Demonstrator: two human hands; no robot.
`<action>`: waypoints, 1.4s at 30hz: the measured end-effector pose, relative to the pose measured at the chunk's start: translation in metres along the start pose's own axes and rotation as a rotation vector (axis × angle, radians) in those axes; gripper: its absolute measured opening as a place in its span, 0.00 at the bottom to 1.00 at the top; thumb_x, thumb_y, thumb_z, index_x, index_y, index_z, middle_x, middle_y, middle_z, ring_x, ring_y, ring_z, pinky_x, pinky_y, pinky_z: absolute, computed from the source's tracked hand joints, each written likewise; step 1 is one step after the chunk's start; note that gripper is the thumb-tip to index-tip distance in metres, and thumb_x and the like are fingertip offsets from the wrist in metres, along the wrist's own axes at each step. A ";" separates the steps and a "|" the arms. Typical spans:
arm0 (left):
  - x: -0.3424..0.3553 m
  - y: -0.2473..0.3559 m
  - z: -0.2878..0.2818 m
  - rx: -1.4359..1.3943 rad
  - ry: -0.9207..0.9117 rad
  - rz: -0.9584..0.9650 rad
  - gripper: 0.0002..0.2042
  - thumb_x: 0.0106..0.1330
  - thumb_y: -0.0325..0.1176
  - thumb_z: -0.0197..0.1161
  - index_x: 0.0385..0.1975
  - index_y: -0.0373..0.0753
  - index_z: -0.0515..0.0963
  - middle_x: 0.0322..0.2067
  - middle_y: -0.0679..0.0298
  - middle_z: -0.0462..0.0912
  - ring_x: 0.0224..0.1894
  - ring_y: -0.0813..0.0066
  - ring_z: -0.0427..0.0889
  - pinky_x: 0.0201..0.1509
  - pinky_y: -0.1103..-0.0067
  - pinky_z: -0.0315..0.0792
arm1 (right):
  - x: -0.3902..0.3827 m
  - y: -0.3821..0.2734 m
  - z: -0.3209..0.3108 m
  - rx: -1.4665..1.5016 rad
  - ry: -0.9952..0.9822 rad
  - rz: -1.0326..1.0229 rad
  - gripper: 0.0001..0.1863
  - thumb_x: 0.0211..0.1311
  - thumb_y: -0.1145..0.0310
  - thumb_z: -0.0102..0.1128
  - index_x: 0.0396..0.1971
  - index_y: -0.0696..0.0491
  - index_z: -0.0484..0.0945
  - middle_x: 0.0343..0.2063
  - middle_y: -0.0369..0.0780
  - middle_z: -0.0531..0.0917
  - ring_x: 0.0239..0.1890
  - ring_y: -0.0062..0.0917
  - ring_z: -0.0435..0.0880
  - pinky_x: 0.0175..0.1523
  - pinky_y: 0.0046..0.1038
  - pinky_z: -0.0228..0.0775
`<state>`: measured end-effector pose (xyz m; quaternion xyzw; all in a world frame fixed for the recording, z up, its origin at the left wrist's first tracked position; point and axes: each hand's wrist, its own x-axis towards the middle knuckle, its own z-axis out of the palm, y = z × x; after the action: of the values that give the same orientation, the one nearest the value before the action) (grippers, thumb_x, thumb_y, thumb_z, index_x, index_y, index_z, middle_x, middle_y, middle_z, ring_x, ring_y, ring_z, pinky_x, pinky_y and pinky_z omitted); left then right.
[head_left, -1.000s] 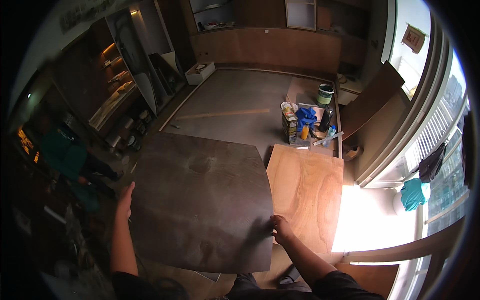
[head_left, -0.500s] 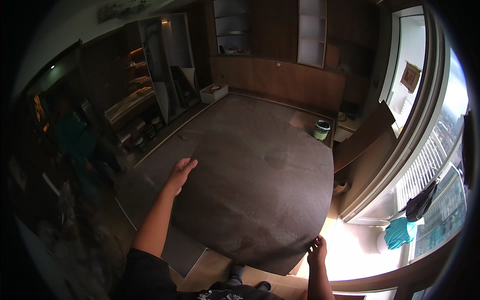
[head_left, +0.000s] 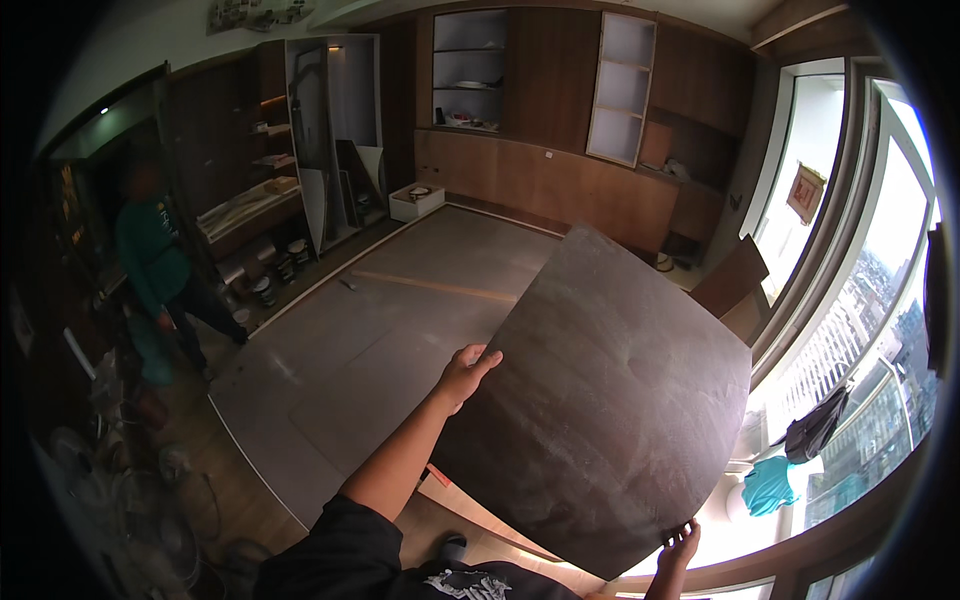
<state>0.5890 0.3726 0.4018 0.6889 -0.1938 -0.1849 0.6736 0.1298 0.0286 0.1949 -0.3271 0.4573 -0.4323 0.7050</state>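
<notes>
At the bottom right of the frame the right hand point(head_left: 680, 545) curls its fingers over the lower edge of a large dark panel point(head_left: 600, 410), tilted across centre-right, while the left hand point(head_left: 465, 372) clasps its left edge mid-frame, and another person in green point(head_left: 150, 265) stands at far left.
</notes>
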 end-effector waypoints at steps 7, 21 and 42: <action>-0.011 -0.002 -0.015 -0.004 0.063 0.027 0.38 0.58 0.57 0.61 0.58 0.29 0.64 0.60 0.48 0.63 0.63 0.57 0.64 0.64 0.66 0.59 | -0.009 0.005 0.001 0.029 0.035 0.034 0.25 0.59 0.47 0.52 0.51 0.46 0.68 0.43 0.39 0.71 0.47 0.31 0.69 0.49 0.37 0.59; -0.062 0.029 -0.016 -0.021 0.117 0.056 0.40 0.57 0.58 0.62 0.59 0.28 0.64 0.61 0.45 0.60 0.61 0.55 0.65 0.62 0.68 0.62 | -0.009 -0.021 0.020 0.040 -0.036 0.058 0.25 0.61 0.47 0.50 0.50 0.49 0.68 0.44 0.40 0.70 0.47 0.31 0.66 0.50 0.37 0.58; -0.068 0.012 0.000 -0.002 0.132 0.094 0.41 0.56 0.60 0.62 0.58 0.28 0.65 0.60 0.49 0.59 0.61 0.58 0.64 0.62 0.69 0.64 | 0.017 -0.034 0.002 -0.022 -0.100 0.078 0.25 0.58 0.44 0.51 0.48 0.46 0.69 0.46 0.39 0.70 0.48 0.30 0.66 0.53 0.41 0.56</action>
<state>0.5310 0.4074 0.4136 0.6889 -0.1809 -0.1072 0.6937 0.1248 -0.0004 0.2189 -0.3381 0.4386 -0.3827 0.7395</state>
